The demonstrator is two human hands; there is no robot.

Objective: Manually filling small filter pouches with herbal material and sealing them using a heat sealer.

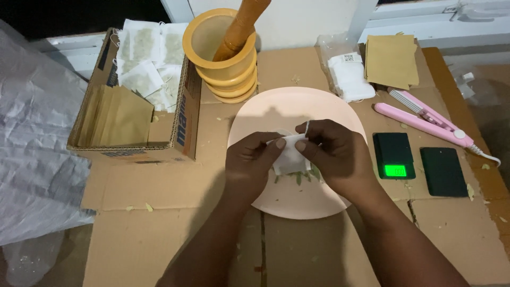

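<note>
My left hand and my right hand meet over a pale pink plate and pinch the top of a small white filter bag between thumbs and fingers. The bag hangs just above a small heap of green dried leaves lying on the plate. Both hands grip the same bag, left at its left edge, right at its right edge.
A cardboard box at the left holds filled white bags and brown envelopes. Behind the plate stands a yellow mortar with a wooden pestle. To the right lie empty bags, brown envelopes, a pink sealer, a small scale and its dark lid.
</note>
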